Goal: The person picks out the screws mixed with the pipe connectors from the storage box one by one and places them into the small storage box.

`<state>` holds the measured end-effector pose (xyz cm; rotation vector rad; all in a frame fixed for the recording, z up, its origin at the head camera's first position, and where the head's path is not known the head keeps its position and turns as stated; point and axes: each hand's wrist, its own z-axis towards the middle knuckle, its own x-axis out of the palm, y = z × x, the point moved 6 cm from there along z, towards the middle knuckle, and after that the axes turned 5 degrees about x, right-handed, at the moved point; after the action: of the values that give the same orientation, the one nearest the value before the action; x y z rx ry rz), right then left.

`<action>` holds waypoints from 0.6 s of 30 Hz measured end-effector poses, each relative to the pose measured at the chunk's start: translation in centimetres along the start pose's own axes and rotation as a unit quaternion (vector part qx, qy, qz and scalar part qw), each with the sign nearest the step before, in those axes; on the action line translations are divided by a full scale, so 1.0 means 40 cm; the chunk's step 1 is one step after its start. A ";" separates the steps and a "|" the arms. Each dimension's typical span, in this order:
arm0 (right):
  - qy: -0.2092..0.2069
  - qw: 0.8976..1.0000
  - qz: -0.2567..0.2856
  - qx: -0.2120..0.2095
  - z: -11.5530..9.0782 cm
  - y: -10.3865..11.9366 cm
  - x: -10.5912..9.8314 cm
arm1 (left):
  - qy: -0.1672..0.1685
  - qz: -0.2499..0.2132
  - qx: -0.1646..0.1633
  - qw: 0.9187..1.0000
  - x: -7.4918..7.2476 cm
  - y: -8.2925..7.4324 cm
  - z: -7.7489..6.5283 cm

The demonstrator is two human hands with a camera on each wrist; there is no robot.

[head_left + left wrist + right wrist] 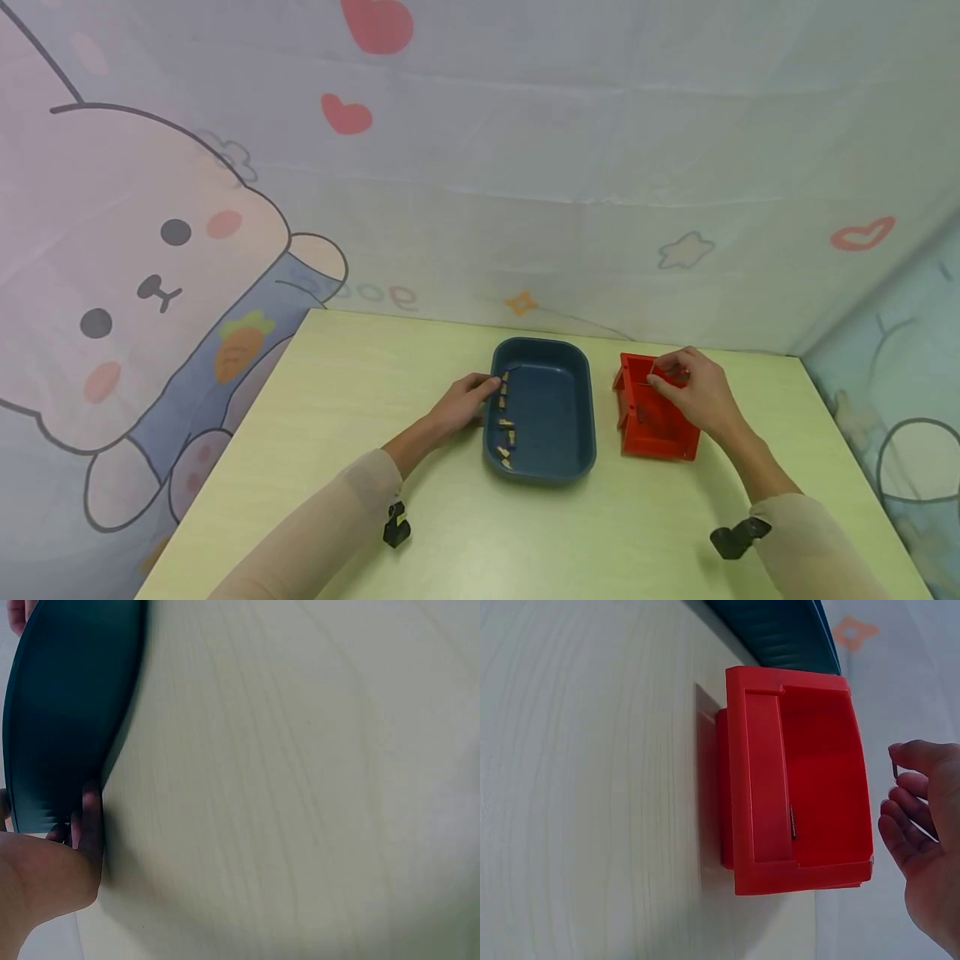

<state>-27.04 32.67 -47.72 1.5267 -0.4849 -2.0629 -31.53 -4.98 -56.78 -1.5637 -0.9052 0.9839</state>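
My right hand [696,392] is above the red bin [660,448], pinching a thin metal screw [895,768] between thumb and index finger. Its other fingers are loosely bent. Another dark screw [792,823] lies inside the bin in the right wrist view. My left hand [463,402] grips the left side of a dark blue tray [551,417], with the thumb at the rim and fingers against the outer wall [67,712]. Several small brass-coloured pieces [512,437] lie in a row along the tray's left inner side; their exact kind is too small to tell.
Both containers stand on a pale wooden table [360,358], the red bin to the right of the tray with a narrow gap between them. Behind the table hangs a printed cloth [525,167] with a cartoon bear and hearts. Black wrist devices [738,537] sit at both sleeves.
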 end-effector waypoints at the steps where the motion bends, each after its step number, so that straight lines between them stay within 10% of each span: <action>1: -0.001 1.000 0.004 0.000 0.001 -0.001 0.001 | 0.000 -0.001 0.000 1.000 0.000 0.000 -0.001; 18: 0.007 0.999 0.025 0.021 0.015 -0.030 0.026 | -0.001 -0.004 0.005 1.000 0.006 -0.003 -0.004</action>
<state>-28.09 32.99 -49.04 1.5359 -0.5583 -2.0148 -31.29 -4.79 -56.66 -1.5496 -0.9058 0.9829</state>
